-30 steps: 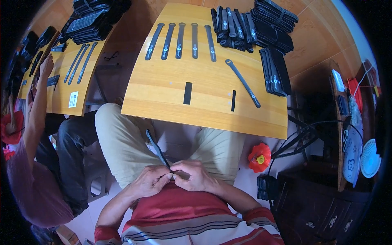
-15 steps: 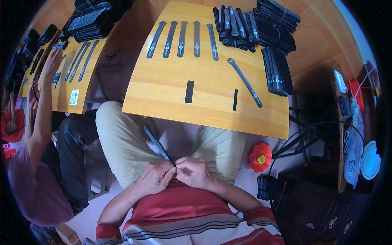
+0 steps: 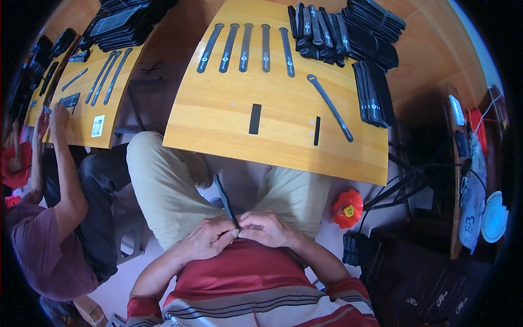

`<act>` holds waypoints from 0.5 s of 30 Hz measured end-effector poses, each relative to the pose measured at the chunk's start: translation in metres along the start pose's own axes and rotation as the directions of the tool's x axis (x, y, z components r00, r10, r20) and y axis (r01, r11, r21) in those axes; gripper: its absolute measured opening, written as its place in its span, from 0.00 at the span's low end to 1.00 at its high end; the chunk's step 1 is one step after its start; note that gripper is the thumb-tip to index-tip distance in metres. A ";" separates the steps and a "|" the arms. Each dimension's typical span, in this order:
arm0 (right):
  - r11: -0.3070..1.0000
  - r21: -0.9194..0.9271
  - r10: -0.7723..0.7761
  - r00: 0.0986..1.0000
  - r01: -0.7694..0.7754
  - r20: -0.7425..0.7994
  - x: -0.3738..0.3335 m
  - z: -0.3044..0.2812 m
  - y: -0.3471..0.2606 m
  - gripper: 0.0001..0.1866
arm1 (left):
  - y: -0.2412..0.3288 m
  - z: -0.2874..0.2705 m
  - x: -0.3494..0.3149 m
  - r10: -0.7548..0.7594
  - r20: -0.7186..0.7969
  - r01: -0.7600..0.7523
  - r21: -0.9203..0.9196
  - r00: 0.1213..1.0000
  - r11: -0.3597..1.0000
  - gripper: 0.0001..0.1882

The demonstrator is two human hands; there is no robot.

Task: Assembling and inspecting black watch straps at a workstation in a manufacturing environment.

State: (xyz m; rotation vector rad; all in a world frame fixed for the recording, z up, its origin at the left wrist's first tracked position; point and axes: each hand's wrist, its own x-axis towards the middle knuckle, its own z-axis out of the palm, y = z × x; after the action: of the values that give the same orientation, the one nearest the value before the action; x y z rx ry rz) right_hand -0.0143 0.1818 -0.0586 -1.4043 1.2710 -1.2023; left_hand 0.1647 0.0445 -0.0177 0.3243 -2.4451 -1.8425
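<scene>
Close to my belly, my left hand (image 3: 210, 238) and my right hand (image 3: 265, 228) meet, fingers pinched together. Between them they grip the lower end of a dark strap (image 3: 224, 197), whose other end sticks up over the gap between my knees. The exact spot where the fingertips press is too small to make out. On the wooden table (image 3: 207, 122) in front of me lies a row of several grey straps (image 3: 243, 48) with a slot at the far end. One more grey strap (image 3: 330, 107) rests aslant at the right, near two short black strips (image 3: 254, 119).
Bundles of black straps (image 3: 376, 24) are piled at the table's far right corner. To the left, a person in a purple shirt (image 3: 41, 245) works at another table (image 3: 101, 111). A red flower-shaped object (image 3: 347, 209) is right of my knee, beside black cables (image 3: 403, 177).
The strap between my hands has swung more upright and shifted slightly right. My right fingers have come down against the left ones. The person at the left has drawn a hand back.
</scene>
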 end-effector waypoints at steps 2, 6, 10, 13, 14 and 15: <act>1.000 0.008 -0.013 0.999 0.013 0.031 0.004 -0.003 -0.004 0.11 | -0.003 -0.001 -0.001 0.010 0.028 -0.009 -0.035 1.000 0.999 0.10; 0.975 -0.221 0.004 0.995 0.018 0.098 0.011 -0.004 -0.020 0.06 | 0.000 -0.007 -0.005 -0.075 0.034 0.076 -0.041 0.997 0.996 0.10; 0.881 -0.471 0.005 0.995 0.041 0.095 0.016 0.004 -0.035 0.06 | -0.005 -0.007 -0.008 -0.153 0.020 0.153 -0.004 0.988 0.988 0.12; 0.859 -0.507 -0.073 0.997 0.079 0.032 0.017 0.010 -0.030 0.09 | 0.002 -0.007 -0.005 -0.154 -0.013 0.154 0.000 0.988 0.988 0.15; 0.845 -0.529 -0.076 0.997 0.077 0.024 0.018 0.011 -0.030 0.08 | 0.004 -0.007 -0.003 -0.153 -0.036 0.153 -0.001 0.988 0.988 0.16; 0.845 -0.529 -0.076 0.997 0.077 0.024 0.019 0.011 -0.030 0.08 | 0.003 -0.006 -0.003 -0.153 -0.036 0.153 -0.002 0.988 0.988 0.16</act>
State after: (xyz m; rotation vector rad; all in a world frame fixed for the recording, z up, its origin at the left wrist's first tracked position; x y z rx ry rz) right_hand 0.0018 0.1662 -0.0292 -1.8634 1.6402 -0.9285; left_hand 0.1682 0.0401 -0.0124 0.5549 -2.4599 -1.8738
